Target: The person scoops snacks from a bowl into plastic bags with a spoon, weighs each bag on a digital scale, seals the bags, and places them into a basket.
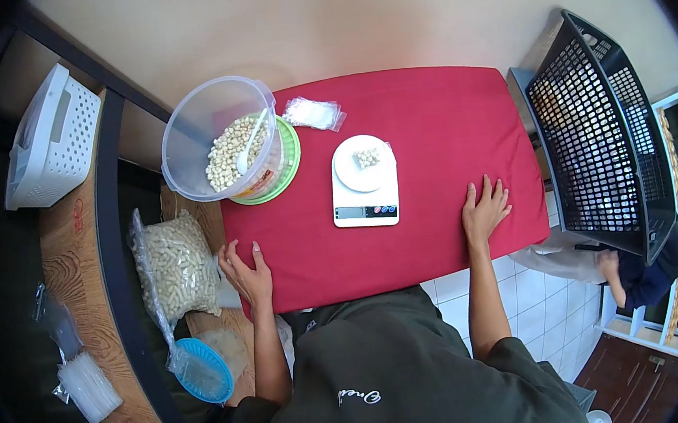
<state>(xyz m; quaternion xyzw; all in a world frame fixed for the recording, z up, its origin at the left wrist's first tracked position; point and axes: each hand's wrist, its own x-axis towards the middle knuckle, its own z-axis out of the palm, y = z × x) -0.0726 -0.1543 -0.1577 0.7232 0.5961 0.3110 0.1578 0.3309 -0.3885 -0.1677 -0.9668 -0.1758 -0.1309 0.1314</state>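
Round translucent bucket (182, 149) of pale, pebbly pieces; left hand (249, 281), fingers spread, at the red cloth-covered tabletop's (436, 120) edge; smooth white scale (355, 179), its round plate carrying a small, lumpy clear packet (366, 158); right hand (486, 212), fingers spread on cloth.

A red cloth (438, 137) bears scale (363, 183), packets (313, 114), green base (293, 163).

Plain red is covering the worktop (446, 136), white scale (354, 199) is showing black strip (368, 211), green disc (292, 155) is brightening far-left corner
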